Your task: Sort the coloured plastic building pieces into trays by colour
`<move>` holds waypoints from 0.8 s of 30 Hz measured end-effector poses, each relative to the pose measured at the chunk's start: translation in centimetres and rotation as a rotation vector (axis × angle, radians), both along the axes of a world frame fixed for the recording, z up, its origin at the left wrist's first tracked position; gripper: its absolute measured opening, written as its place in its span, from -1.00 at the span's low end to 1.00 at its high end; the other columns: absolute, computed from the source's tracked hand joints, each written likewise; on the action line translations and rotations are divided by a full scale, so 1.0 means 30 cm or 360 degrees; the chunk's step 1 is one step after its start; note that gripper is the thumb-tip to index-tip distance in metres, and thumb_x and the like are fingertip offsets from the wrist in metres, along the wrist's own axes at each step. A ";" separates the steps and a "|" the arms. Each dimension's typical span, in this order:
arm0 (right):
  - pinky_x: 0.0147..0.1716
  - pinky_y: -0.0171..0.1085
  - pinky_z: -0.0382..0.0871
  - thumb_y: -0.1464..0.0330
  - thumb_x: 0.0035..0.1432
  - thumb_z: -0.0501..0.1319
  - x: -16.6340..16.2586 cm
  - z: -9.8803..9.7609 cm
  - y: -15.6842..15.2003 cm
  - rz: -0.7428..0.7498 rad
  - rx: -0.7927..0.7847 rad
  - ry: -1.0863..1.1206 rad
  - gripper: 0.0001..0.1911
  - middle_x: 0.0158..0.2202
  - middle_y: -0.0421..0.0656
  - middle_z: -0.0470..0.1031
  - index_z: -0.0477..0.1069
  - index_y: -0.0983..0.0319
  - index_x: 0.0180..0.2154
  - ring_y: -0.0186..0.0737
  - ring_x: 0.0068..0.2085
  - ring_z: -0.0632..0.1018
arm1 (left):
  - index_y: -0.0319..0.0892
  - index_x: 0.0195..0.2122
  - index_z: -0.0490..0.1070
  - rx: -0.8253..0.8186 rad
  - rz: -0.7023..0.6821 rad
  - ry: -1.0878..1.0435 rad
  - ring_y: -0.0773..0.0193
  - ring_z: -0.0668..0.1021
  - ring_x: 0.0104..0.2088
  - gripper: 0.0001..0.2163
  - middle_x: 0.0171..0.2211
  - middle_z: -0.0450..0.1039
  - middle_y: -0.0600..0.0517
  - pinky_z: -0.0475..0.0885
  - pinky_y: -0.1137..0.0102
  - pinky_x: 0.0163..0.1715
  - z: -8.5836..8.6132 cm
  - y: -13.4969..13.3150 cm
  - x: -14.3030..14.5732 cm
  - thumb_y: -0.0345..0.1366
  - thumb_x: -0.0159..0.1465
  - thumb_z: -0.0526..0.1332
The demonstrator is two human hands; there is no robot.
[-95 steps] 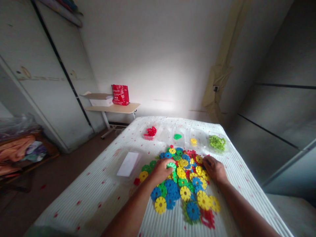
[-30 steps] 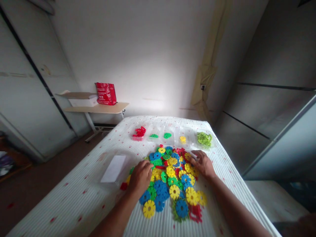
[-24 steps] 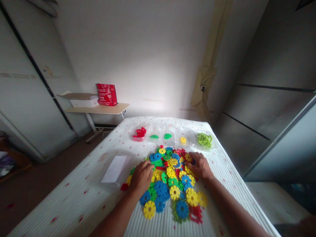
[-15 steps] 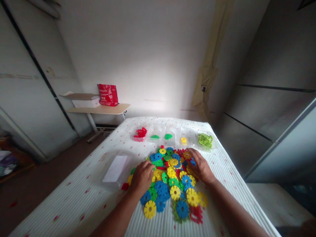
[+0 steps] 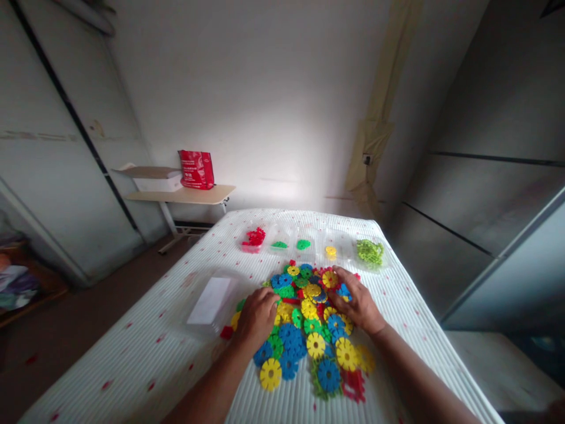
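A loose pile of flower-shaped plastic discs (image 5: 316,345) in blue, yellow and green, mixed with red pieces, covers the middle of the white bed-like surface. At the pile's left edge rests my left hand (image 5: 256,315), fingers curled together; whatever lies under them is hidden. My right hand (image 5: 359,303) is over the right side of the pile, thumb and index finger apart. A yellow disc (image 5: 329,279) lies by its fingertips, and a blue piece (image 5: 344,291) shows between thumb and fingers. No piece appears lifted by either hand.
Clear boxes stand along the back, holding red pieces (image 5: 254,237), green discs (image 5: 303,244), yellow discs (image 5: 331,252) and light-green pieces (image 5: 369,252). At left is a clear container with a white rectangle (image 5: 212,300). A red bag (image 5: 196,169) sits on a side table (image 5: 194,195).
My right thumb and fingers have shifted slightly left over the pile, and the yellow disc by them shows more fully. My left hand is nearly still. The view has turned slightly.
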State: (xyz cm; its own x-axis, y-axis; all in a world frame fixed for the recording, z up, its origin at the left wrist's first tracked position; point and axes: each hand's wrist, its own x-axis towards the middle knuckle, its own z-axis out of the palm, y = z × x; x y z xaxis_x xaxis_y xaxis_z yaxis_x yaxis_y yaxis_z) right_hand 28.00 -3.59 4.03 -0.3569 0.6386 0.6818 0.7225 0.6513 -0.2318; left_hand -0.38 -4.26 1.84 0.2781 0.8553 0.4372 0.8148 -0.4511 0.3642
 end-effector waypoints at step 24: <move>-0.30 -0.22 0.45 0.18 0.23 -0.02 0.056 -0.045 0.025 -0.0326 -0.0151 0.0232 -0.65 -0.34 -0.07 0.53 0.44 0.24 -0.25 -0.17 -0.31 0.55 | -0.13 -0.19 0.44 -0.0133 0.0189 0.0055 0.28 0.52 -0.21 -0.62 -0.24 0.48 0.03 0.41 0.40 -0.17 0.151 -0.189 -0.196 -0.62 0.13 -0.03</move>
